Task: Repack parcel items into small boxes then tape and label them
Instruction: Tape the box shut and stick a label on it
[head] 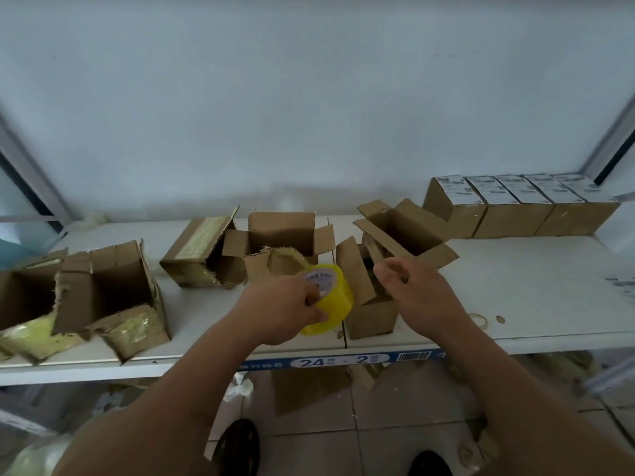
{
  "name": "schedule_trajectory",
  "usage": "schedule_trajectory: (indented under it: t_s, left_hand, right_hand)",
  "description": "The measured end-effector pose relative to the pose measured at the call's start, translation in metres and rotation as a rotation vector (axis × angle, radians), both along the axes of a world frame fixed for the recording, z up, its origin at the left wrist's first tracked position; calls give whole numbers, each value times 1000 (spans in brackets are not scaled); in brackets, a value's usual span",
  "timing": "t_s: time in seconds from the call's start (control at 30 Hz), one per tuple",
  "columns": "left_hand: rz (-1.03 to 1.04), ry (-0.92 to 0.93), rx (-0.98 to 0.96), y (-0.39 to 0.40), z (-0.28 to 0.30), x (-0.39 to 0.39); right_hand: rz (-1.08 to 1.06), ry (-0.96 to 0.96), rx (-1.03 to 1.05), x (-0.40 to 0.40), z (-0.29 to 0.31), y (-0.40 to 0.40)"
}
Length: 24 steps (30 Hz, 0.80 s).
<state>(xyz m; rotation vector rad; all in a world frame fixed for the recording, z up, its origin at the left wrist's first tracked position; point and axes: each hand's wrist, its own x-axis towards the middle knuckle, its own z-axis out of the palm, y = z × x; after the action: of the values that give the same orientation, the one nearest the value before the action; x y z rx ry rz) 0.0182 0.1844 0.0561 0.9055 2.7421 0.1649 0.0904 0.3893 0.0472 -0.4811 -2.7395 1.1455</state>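
My left hand (281, 310) grips a yellow roll of packing tape (331, 300) just above the front edge of the white shelf (515, 297). Right of the roll stands a small brown cardboard box (369, 314) with its flaps raised. My right hand (422, 297) hovers over that box with fingers spread apart, touching or nearly touching a flap. Whether anything lies inside the small box is hidden by the flaps and my hand.
Several opened, torn cartons (103, 290) lie across the shelf's left and middle. An open box (409, 231) sits behind the small one. A row of sealed, labelled boxes (522, 207) stands at the back right. Loose labels (622, 286) lie at the right edge. Cardboard scraps litter the tiled floor.
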Motion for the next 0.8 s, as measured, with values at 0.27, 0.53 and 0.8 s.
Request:
schedule_trajectory:
  t_s: [0.27,0.53,0.8]
  left_hand:
    - [-49,-15,425,13,38,9]
    - [132,-186,944,58,47,-12]
    - [172,-301,902,102,35,-33]
  right_hand:
    - [83,48,-807,10,12,-12]
    - [104,195,-691,15,23,16]
    - [82,159,-527,9,17,35]
